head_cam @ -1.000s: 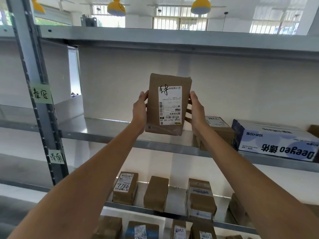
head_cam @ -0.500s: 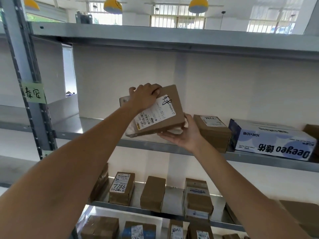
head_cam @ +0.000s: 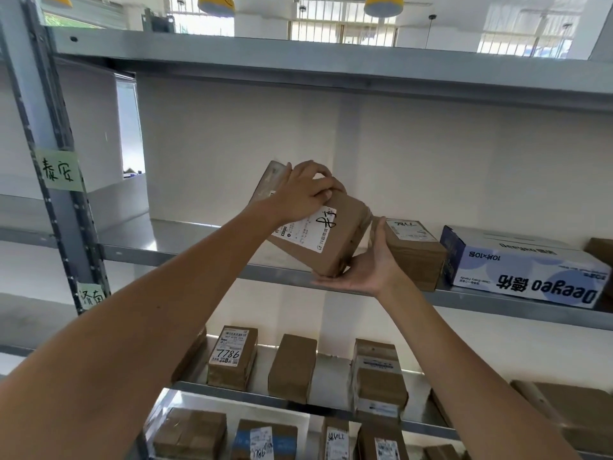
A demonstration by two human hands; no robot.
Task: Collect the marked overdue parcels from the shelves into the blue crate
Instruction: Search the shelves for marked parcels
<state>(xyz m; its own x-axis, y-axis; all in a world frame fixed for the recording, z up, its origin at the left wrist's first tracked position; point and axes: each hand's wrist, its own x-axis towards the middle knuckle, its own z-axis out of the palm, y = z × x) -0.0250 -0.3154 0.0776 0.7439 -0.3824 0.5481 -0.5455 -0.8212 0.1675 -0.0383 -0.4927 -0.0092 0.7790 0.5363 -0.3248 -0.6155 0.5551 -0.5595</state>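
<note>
I hold the marked brown parcel (head_cam: 326,237) tilted in the air, just above the front edge of the metal shelf (head_cam: 185,250). My left hand (head_cam: 303,194) curls its fingers over the upper end; my right hand (head_cam: 365,272) supports the lower corner with an open palm. It looks light and stiff, with smooth tape, so the ends are best to grip. A small taped box (head_cam: 414,254) stands just beside it, then a Deeyeo tissue carton (head_cam: 527,270). I see no blue crate.

Bare shelf (head_cam: 185,239) left, boxes (head_cam: 414,250) right
</note>
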